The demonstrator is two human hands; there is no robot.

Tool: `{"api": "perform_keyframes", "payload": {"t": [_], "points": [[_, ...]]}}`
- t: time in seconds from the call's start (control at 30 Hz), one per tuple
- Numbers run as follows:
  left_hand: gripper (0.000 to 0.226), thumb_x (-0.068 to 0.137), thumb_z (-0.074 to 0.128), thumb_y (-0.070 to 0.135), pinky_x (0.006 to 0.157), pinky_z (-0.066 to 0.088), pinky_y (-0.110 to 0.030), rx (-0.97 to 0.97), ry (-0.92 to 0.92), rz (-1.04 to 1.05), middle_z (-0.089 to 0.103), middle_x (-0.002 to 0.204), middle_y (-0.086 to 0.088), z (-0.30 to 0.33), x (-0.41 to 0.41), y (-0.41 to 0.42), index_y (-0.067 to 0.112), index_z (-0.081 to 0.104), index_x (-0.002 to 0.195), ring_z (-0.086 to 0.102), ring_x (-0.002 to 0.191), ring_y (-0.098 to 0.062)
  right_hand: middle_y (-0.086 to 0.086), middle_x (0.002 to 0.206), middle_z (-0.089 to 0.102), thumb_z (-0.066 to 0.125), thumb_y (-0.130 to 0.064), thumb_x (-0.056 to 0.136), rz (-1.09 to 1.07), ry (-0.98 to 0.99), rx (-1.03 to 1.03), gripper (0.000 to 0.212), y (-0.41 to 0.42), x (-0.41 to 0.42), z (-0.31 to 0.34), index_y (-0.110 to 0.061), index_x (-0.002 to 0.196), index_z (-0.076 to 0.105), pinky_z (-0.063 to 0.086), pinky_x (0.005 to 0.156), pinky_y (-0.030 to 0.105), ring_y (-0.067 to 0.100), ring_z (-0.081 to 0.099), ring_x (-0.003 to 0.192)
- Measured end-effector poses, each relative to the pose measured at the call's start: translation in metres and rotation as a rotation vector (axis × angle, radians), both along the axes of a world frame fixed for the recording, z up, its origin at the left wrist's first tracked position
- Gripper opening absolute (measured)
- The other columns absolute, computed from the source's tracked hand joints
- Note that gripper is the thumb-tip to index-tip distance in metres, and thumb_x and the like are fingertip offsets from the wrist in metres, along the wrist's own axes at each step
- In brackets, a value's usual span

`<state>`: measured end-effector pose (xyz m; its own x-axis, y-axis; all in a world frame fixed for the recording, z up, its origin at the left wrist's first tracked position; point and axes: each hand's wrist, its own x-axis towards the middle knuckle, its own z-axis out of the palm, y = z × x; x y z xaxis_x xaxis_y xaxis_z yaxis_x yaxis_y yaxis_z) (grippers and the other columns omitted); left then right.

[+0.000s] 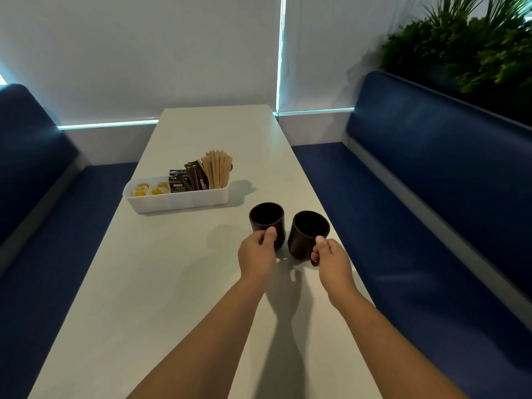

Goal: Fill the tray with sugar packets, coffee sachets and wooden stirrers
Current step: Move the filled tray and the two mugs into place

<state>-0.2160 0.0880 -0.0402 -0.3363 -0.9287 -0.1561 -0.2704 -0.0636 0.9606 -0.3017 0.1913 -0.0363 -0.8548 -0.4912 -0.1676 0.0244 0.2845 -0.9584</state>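
Head view: hands (256, 256) grip mugs (267, 223) near table (172, 283) edge.

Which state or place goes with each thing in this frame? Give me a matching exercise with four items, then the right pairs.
Things:
1. wooden stirrers
2. yellow-and-white packets
3. left mug
4. right hand

States or places:
A. gripping the handle of the right mug
B. lying in the left end of the tray
C. held by the left hand, closer to the tray
D. standing upright in the right end of the tray

Pairs: 1-D, 2-B, 3-C, 4-A
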Motion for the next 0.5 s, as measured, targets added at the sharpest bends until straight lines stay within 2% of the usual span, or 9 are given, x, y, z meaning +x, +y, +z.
{"api": "perform_keyframes", "payload": {"t": [0.13,0.2,0.33,0.43,0.5], "points": [[0.029,0.097,0.054,0.035,0.070,0.043,-0.026,-0.053,0.026,-0.015,0.070,0.087,-0.001,0.010,-0.016,-0.030,0.013,0.073,0.095,0.061,0.083,-0.015,0.003,0.079,0.054,0.035,-0.032,0.103,0.056,0.088,0.032,0.033,-0.042,-0.033,0.014,-0.013,0.080,0.048,0.037,0.061,0.022,0.010,0.048,0.068],[0.028,0.096,0.055,0.036,0.073,0.045,-0.026,-0.066,0.035,-0.008,0.069,0.087,0.000,0.016,-0.026,-0.050,0.014,0.073,0.096,0.062,0.084,-0.015,0.002,0.079,0.053,0.034,-0.032,0.103,0.081,0.124,0.041,0.033,-0.065,-0.050,0.021,-0.015,0.078,0.047,0.037,0.061,0.023,0.010,0.047,0.068],[0.026,0.095,0.057,0.038,0.071,0.049,-0.033,-0.110,0.025,0.017,0.068,0.077,0.000,0.021,-0.047,-0.089,0.019,0.070,0.083,0.061,0.077,-0.016,0.003,0.077,0.050,0.031,-0.032,0.104,0.127,0.171,0.065,0.033,-0.111,-0.080,0.031,-0.014,0.079,0.045,0.037,0.061,0.025,0.012,0.044,0.067],[0.032,0.095,0.056,0.039,0.056,0.039,-0.026,-0.130,-0.001,0.027,0.062,0.065,0.003,0.019,-0.063,-0.112,0.016,0.070,0.077,0.053,0.063,-0.011,0.002,0.075,0.048,0.031,-0.031,0.104,0.154,0.177,0.085,0.034,-0.140,-0.096,0.031,-0.014,0.078,0.044,0.036,0.061,0.027,0.013,0.042,0.066],[0.036,0.095,0.056,0.038,0.052,0.032,-0.025,-0.134,-0.014,0.049,0.053,0.056,0.006,0.016,-0.073,-0.124,0.016,0.065,0.068,0.045,0.055,-0.008,0.001,0.073,0.047,0.031,-0.031,0.104,0.166,0.174,0.101,0.033,-0.156,-0.104,0.027,-0.013,0.079,0.045,0.036,0.061,0.027,0.012,0.042,0.065]]}}
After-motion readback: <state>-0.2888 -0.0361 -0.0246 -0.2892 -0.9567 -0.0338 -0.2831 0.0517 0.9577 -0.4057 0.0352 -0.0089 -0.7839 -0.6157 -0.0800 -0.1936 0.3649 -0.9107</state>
